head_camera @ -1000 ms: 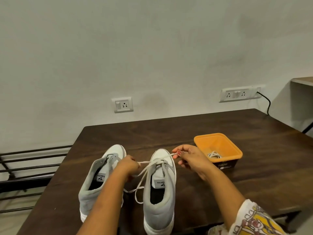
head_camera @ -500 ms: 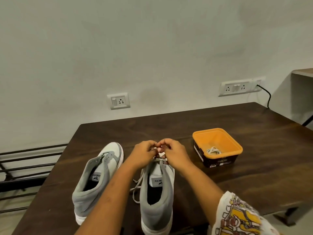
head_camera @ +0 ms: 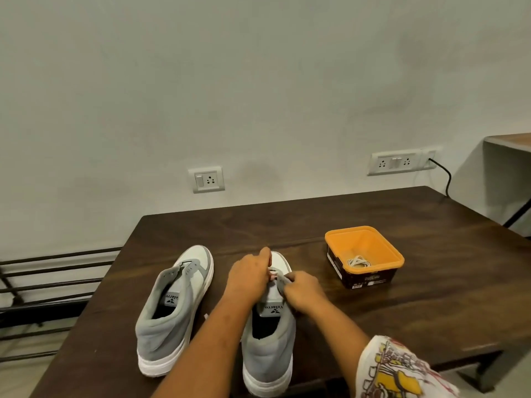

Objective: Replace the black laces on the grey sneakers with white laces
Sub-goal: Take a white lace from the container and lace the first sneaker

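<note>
Two grey and white sneakers stand side by side on the dark wooden table (head_camera: pixel 287 222), toes pointing away from me. The left sneaker (head_camera: pixel 172 305) has no lace in it. Over the front of the right sneaker (head_camera: pixel 270 340) my left hand (head_camera: pixel 250 278) and my right hand (head_camera: pixel 301 290) meet, both pinching the white lace at the eyelets. Most of that lace is hidden under my hands. Another white lace (head_camera: pixel 358 262) lies coiled in the orange box (head_camera: pixel 370 248).
The orange box stands to the right of the sneakers. The table backs onto a wall with two socket plates (head_camera: pixel 206 179) and a black cable (head_camera: pixel 446 179). A black metal rack (head_camera: pixel 51 282) stands left of the table.
A second ago my hands were apart, pulling the white lace taut across the right sneaker. They came together over its toe, and have since moved lower onto the eyelets.
</note>
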